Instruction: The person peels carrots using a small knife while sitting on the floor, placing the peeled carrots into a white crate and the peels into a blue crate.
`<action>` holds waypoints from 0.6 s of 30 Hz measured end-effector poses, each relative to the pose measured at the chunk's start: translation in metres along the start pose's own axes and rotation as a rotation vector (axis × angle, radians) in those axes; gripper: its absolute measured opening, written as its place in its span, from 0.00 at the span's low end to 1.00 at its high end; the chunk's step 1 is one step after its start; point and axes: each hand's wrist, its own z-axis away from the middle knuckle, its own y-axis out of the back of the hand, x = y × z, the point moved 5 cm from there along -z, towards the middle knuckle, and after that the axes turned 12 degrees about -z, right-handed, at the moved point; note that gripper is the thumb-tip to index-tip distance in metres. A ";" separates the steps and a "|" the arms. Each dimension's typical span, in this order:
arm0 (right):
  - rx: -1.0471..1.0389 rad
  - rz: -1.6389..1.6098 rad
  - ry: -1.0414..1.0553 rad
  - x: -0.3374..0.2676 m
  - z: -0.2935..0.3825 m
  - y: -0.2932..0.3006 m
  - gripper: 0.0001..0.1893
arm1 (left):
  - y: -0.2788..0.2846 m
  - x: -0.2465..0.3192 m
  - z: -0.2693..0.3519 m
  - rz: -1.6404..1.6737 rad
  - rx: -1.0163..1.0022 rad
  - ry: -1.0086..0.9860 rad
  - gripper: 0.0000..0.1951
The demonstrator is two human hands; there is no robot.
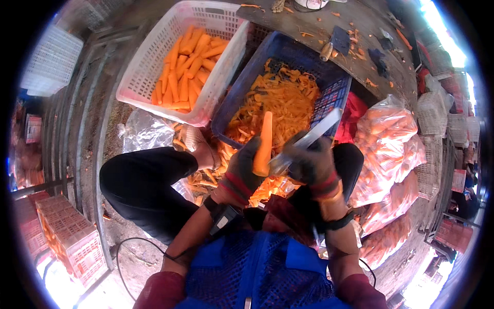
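Both hands wear dark work gloves with red cuffs. My left hand (243,168) grips a peeled carrot (264,145), which stands nearly upright with its narrower end away from me. Close on its right, my right hand (314,160) is blurred around a metal tool (322,125) with a long, flat, pale end pointing up and right. The tool's other metal end lies beside the carrot's thick end; whether they touch I cannot tell. Beyond the hands, a blue plastic crate (334,94) holds a heap of carrot peelings (285,96).
A white plastic crate (233,65) of peeled carrots (189,69) stands at the upper left. On the table (301,25) lies a cleaver (340,40) with a wooden handle, among scraps. Clear bags of carrots (386,150) are piled at my right. More peelings (270,189) lie between my legs.
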 end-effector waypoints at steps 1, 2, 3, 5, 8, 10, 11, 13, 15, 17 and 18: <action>0.009 -0.081 -0.231 0.005 0.019 -0.019 0.06 | -0.003 0.010 0.000 -0.135 0.009 -0.068 0.14; 0.017 -0.082 -0.231 0.006 0.017 -0.019 0.06 | -0.006 0.021 0.001 -0.263 0.028 -0.134 0.14; 0.016 -0.156 -0.164 0.005 0.009 -0.018 0.03 | -0.011 0.005 0.001 0.313 -0.076 0.142 0.15; 0.082 -0.264 -0.062 0.014 -0.023 0.002 0.03 | -0.016 -0.004 0.010 0.688 -0.094 0.386 0.21; 0.397 -0.180 0.027 0.033 -0.073 0.061 0.06 | -0.010 0.006 0.013 -0.018 -0.098 -0.001 0.23; 0.468 -0.201 0.158 0.040 -0.085 0.105 0.06 | -0.015 0.003 0.013 -0.436 -0.068 -0.261 0.23; 0.448 -0.209 0.184 0.027 -0.082 0.098 0.07 | -0.011 -0.005 0.012 0.173 -0.099 0.110 0.22; 0.412 -0.264 0.230 0.000 -0.054 0.061 0.07 | -0.011 -0.027 0.016 0.790 -0.103 0.475 0.21; 0.206 -0.231 0.102 -0.002 -0.023 0.016 0.07 | 0.003 -0.043 0.005 0.131 -0.098 0.223 0.21; 0.018 -0.123 -0.080 0.010 0.007 -0.011 0.06 | 0.007 -0.017 -0.006 -0.430 -0.055 -0.112 0.20; 0.023 -0.070 -0.153 0.017 0.014 -0.022 0.07 | 0.004 0.001 -0.005 -0.773 -0.014 -0.368 0.19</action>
